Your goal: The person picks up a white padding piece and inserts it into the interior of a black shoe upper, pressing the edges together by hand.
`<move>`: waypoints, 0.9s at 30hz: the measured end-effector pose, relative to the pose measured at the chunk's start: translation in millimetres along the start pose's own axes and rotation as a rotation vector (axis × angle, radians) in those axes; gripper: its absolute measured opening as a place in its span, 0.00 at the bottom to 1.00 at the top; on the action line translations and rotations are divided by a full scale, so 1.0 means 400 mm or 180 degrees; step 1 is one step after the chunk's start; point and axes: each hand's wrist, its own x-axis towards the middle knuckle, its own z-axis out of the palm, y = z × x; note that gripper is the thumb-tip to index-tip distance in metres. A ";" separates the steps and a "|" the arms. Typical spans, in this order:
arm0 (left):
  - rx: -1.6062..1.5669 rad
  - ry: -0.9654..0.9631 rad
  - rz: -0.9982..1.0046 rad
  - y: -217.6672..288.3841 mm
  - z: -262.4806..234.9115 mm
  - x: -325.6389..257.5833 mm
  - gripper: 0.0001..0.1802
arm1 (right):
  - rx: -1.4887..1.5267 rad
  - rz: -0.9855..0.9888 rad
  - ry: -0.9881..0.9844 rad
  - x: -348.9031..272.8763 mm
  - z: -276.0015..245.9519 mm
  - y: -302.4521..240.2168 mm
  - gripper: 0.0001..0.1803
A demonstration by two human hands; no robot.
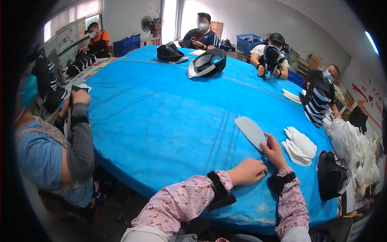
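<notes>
At the far left of my feed, a co-worker in a blue top (42, 151) sits beside the bench (153, 117), a dark item (69, 117) in hand. Farther back, I see another co-worker in orange (99, 39). On the bench's far part rest a dark cap (169, 52) and, just right of it, a black cap with a pale brim (207, 63), its inside showing. A co-worker in a navy shirt (209, 39) sits behind them.

Nearer to me, my left hand (249, 171) is loosely half-curled by the right wrist; I see nothing in it, though its palm is hidden. Beyond it, the white curved piece (250, 131) lies slantwise over the bench's near right part. My right hand (275, 151) pinches its near end, thumb and fingers closed on the edge.

Farther off, a co-worker in white (259, 50) handles a dark cap. To the right of my right hand, a fanned pile of white pieces (299, 146) lies near; then come a stack of black-and-white caps (317, 104), a black cap (331, 175) by the edge, and clear plastic bags (350, 145).
</notes>
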 end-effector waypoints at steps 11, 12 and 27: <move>-0.0056 -0.0163 -0.0050 0.005 0.011 -0.009 0.10 | -0.0095 -0.0136 0.0031 -0.014 0.000 0.016 0.23; -0.0068 -0.0151 -0.0056 0.006 0.011 -0.010 0.10 | -0.0123 -0.0119 0.0033 -0.016 0.001 0.013 0.23; -0.0105 -0.0042 -0.0011 0.010 -0.005 0.003 0.07 | -0.0117 0.0053 -0.0006 -0.005 -0.009 0.006 0.23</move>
